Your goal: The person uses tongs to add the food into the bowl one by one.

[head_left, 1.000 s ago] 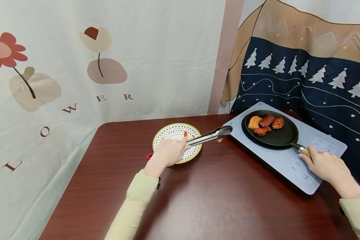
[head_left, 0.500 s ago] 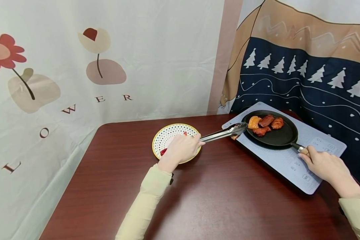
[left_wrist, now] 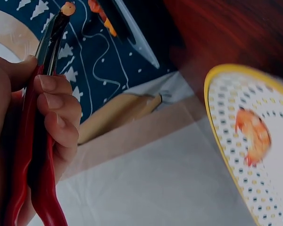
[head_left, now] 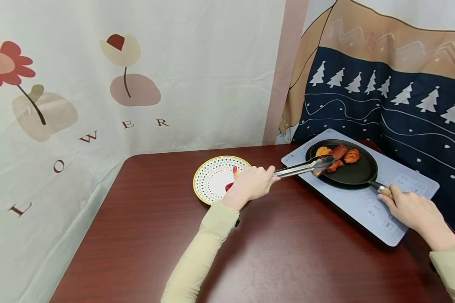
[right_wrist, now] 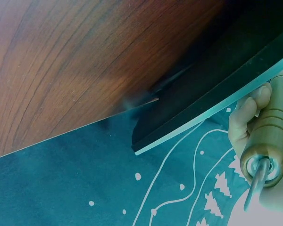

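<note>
My left hand [head_left: 252,185] grips metal tongs [head_left: 297,169] by their red handles [left_wrist: 26,160]. The tongs' tips reach over the left side of a black frying pan [head_left: 360,172], and a small orange piece of food [left_wrist: 68,8] shows at their end. In the pan lie browned chicken pieces [head_left: 351,155] and a yellow-orange piece [head_left: 323,150], partly behind the tongs. My right hand [head_left: 413,208] holds the pan's wooden handle [right_wrist: 271,129]. Beneath my left hand in the head view is a dotted plate [head_left: 202,183] with a yellow rim, bearing a shrimp [left_wrist: 254,136].
The pan stands on a flat pale-grey cooktop [head_left: 398,219] at the right of the brown table [head_left: 307,252]. Printed cloths hang behind: a pale one [head_left: 212,84] with flowers and letters, and a navy one [head_left: 402,109] with white trees.
My left hand has moved right from over the plate, bringing the tongs' tips from beside the cooktop to over the pan's left side. My right hand stays on the pan handle.
</note>
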A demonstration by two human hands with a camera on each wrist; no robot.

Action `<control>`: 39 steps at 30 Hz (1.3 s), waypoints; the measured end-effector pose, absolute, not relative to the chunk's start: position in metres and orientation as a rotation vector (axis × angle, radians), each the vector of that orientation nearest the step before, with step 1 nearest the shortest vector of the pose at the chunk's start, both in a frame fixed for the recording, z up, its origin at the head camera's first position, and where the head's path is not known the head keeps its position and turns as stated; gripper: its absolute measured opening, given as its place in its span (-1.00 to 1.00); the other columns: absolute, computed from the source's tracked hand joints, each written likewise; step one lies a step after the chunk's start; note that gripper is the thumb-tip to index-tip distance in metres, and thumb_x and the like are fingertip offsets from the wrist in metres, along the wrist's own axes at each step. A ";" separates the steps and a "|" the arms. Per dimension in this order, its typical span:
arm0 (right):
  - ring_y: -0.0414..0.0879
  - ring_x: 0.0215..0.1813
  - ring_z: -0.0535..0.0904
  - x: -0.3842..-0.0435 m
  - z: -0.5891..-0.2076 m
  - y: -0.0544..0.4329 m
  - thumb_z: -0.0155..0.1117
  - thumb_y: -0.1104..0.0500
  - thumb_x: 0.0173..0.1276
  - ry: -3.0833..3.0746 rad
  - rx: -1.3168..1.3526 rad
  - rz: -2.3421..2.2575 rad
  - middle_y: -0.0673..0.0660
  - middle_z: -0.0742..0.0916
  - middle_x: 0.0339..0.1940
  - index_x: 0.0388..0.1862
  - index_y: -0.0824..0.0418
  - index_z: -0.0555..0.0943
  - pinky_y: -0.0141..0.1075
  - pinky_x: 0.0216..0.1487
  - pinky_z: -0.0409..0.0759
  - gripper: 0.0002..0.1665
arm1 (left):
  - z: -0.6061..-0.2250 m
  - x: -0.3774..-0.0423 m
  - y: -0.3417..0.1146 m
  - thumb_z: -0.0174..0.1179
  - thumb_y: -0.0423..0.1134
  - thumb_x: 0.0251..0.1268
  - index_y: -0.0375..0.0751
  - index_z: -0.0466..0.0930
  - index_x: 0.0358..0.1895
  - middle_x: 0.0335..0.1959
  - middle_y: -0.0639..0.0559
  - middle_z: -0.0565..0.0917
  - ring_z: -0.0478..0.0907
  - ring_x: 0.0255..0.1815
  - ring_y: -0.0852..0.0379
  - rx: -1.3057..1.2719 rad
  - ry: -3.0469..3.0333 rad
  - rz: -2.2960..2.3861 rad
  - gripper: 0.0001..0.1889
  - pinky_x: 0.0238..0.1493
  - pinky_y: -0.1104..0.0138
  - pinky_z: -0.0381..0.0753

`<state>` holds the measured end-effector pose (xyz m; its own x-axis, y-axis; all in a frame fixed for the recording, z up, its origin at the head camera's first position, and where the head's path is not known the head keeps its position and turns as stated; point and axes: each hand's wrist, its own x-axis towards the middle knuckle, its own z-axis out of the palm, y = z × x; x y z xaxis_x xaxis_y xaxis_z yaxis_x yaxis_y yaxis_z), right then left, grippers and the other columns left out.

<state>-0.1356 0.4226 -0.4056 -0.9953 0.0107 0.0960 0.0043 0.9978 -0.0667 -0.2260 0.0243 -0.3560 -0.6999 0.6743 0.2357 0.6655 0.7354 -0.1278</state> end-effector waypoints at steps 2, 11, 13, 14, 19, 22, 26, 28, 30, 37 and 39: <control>0.03 -0.64 0.39 -0.136 -0.406 0.422 0.01 -0.07 0.46 -3.044 -0.011 0.098 0.23 0.48 -0.69 -0.27 0.33 0.32 -0.11 -0.62 0.29 -0.55 | -0.358 -0.228 0.031 -0.16 0.09 0.48 -0.07 0.43 -0.23 -0.58 0.04 0.61 0.59 -0.57 0.02 -1.067 -2.670 0.053 -0.67 -0.57 0.24 0.45; 0.04 -0.63 0.41 -0.136 -0.404 0.423 0.00 -0.08 0.46 -3.053 -0.019 0.089 0.26 0.50 -0.67 -0.26 0.34 0.32 -0.10 -0.62 0.31 -0.54 | -0.366 -0.235 0.061 -0.17 0.10 0.48 -0.05 0.48 -0.18 -0.53 0.07 0.64 0.62 -0.52 0.10 -1.083 -2.662 0.062 -0.66 -0.54 0.28 0.50; 0.04 -0.64 0.41 -0.135 -0.405 0.423 0.00 -0.08 0.46 -3.050 -0.022 0.088 0.25 0.50 -0.68 -0.26 0.34 0.32 -0.10 -0.62 0.30 -0.54 | -0.368 -0.236 0.067 -0.18 0.09 0.48 -0.05 0.48 -0.18 -0.51 0.07 0.64 0.62 -0.50 0.10 -1.087 -2.680 0.055 -0.66 -0.52 0.28 0.52; 0.04 -0.64 0.40 -0.135 -0.405 0.423 0.00 -0.08 0.46 -3.048 -0.022 0.088 0.24 0.49 -0.68 -0.27 0.34 0.32 -0.11 -0.62 0.30 -0.55 | -0.369 -0.237 0.070 -0.18 0.09 0.48 -0.05 0.48 -0.18 -0.50 0.07 0.65 0.62 -0.50 0.11 -1.091 -2.689 0.054 -0.66 -0.51 0.28 0.53; 0.02 -0.64 0.39 -0.135 -0.406 0.423 -0.01 -0.07 0.47 -3.051 -0.019 0.090 0.22 0.48 -0.69 -0.27 0.34 0.32 -0.11 -0.62 0.30 -0.55 | -0.375 -0.240 0.083 -0.16 0.08 0.48 -0.05 0.49 -0.18 -0.48 0.08 0.65 0.61 -0.50 0.13 -1.113 -2.743 0.018 -0.67 -0.51 0.31 0.53; 0.02 -0.63 0.39 -0.136 -0.406 0.423 0.00 -0.07 0.47 -3.059 -0.020 0.087 0.22 0.48 -0.68 -0.27 0.35 0.32 -0.12 -0.62 0.30 -0.55 | -0.378 -0.241 0.089 -0.16 0.08 0.48 -0.05 0.48 -0.19 -0.48 0.09 0.63 0.60 -0.50 0.15 -1.121 -2.770 0.007 -0.67 -0.52 0.33 0.52; 0.02 -0.63 0.38 -0.135 -0.405 0.423 0.00 -0.07 0.47 -3.064 -0.024 0.085 0.22 0.48 -0.68 -0.26 0.35 0.32 -0.12 -0.62 0.29 -0.54 | -0.381 -0.243 0.094 -0.18 0.09 0.48 -0.04 0.48 -0.17 -0.48 0.12 0.63 0.59 -0.50 0.17 -1.130 -2.787 0.015 -0.67 -0.49 0.35 0.53; 0.02 -0.63 0.38 -0.135 -0.406 0.423 -0.01 -0.08 0.47 -3.062 -0.022 0.082 0.21 0.47 -0.68 -0.26 0.35 0.32 -0.13 -0.62 0.29 -0.54 | -0.383 -0.242 0.097 -0.19 0.09 0.48 -0.04 0.48 -0.16 -0.46 0.12 0.64 0.60 -0.48 0.18 -1.133 -2.794 0.022 -0.66 -0.47 0.35 0.54; 0.01 -0.63 0.37 -0.135 -0.406 0.423 -0.01 -0.08 0.47 -3.059 -0.019 0.080 0.20 0.46 -0.69 -0.26 0.35 0.32 -0.13 -0.62 0.29 -0.54 | -0.384 -0.242 0.100 -0.19 0.09 0.49 -0.03 0.48 -0.16 -0.43 0.12 0.65 0.61 -0.46 0.18 -1.137 -2.802 0.023 -0.66 -0.45 0.35 0.56; 0.00 -0.63 0.36 -0.135 -0.406 0.422 -0.03 -0.09 0.48 -3.069 -0.030 0.092 0.18 0.45 -0.69 -0.26 0.35 0.32 -0.14 -0.62 0.28 -0.53 | -0.383 -0.239 0.107 -0.16 0.07 0.48 -0.04 0.49 -0.20 -0.42 0.12 0.65 0.62 -0.41 0.19 -1.161 -2.810 0.013 -0.68 -0.43 0.35 0.56; 0.01 -0.63 0.37 -0.135 -0.405 0.422 -0.03 -0.09 0.48 -3.072 -0.032 0.095 0.19 0.46 -0.69 -0.26 0.35 0.32 -0.14 -0.61 0.28 -0.53 | -0.384 -0.239 0.108 -0.15 0.08 0.48 -0.04 0.49 -0.20 -0.43 0.12 0.64 0.62 -0.42 0.20 -1.165 -2.803 0.022 -0.68 -0.44 0.36 0.56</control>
<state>-0.1346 0.4221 -0.4053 -0.9975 0.0229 0.0675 0.0187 0.9979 -0.0627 -0.2387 0.1079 -0.3836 -0.7005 0.7077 0.0921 0.7062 0.7060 -0.0540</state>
